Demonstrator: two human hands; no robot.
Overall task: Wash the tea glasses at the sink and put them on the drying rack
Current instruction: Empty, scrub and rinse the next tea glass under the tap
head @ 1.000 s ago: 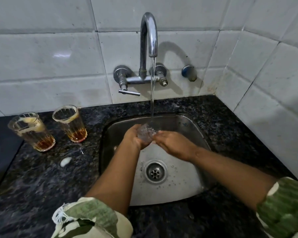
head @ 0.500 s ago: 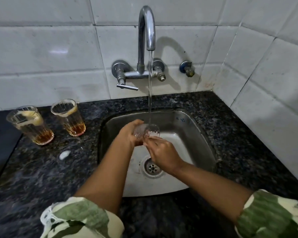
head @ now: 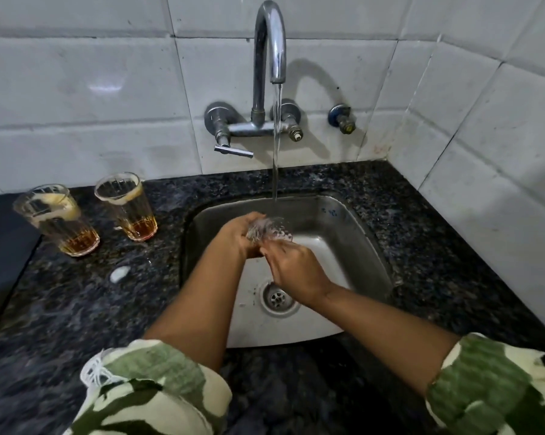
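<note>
You are at a steel sink (head: 352, 233) set in a dark speckled worktop (head: 76, 309), with the tap (head: 269, 42) running. Your left hand (head: 238, 235) is curled round a clear tea glass (head: 269, 230), holding it over the basin right under the stream of water (head: 276, 146), likely so the flow rinses it while any spill drains away. Your right hand (head: 291, 268) touches the glass from the near side, fingers bent toward it as if rubbing its wall or rim; whether they reach inside is too blurred to tell. The held glass looks colourless and ribbed, its outline smeared by water and motion.

Two more tea glasses wait on the worktop left of the sink, just beside each other and upright. The far-left glass (head: 59, 221) and the nearer glass (head: 128, 207) each hold a little amber tea at the bottom, with pale residue near the rim. They seem parked there, unwashed, within easy reach. No drying rack is in view.
</note>
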